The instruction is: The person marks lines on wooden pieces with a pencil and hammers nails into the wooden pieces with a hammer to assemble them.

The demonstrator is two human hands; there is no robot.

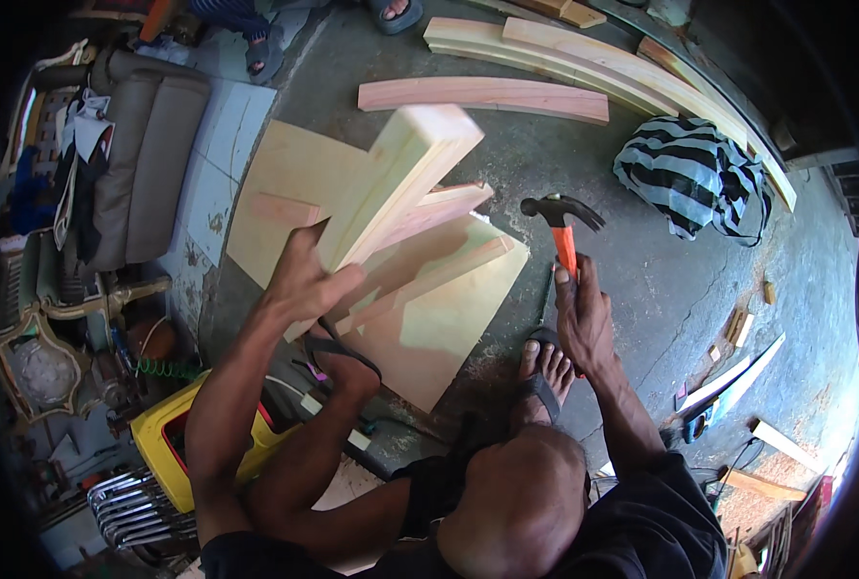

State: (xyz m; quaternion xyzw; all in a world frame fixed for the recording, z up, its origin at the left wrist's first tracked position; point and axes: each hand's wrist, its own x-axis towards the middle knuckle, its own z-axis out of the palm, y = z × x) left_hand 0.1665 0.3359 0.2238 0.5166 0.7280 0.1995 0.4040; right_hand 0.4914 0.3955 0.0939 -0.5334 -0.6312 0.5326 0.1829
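Note:
In my left hand (pixel 312 282) is a thick, pale wooden beam (pixel 405 174), its fingers wrapped round the near end. The beam tilts up and away from me over a sheet of plywood (pixel 429 357) on the floor. My right hand (pixel 586 323) grips a claw hammer (pixel 564 241) by its orange handle. The hammer's dark head points away from me, apart from the beam. On the plywood under the beam lie a thin wooden strip (pixel 434 280) and a small pinkish wood block (pixel 285 207).
Long curved planks (pixel 487 96) lie beyond the plywood. A striped plastic bag (pixel 690 179) sits at the far right, with a handsaw (pixel 733 381) and wood scraps nearer. A yellow case (pixel 164 434) and wrenches (pixel 140 511) stand on my left. Another person's feet (pixel 265 53) show at the top.

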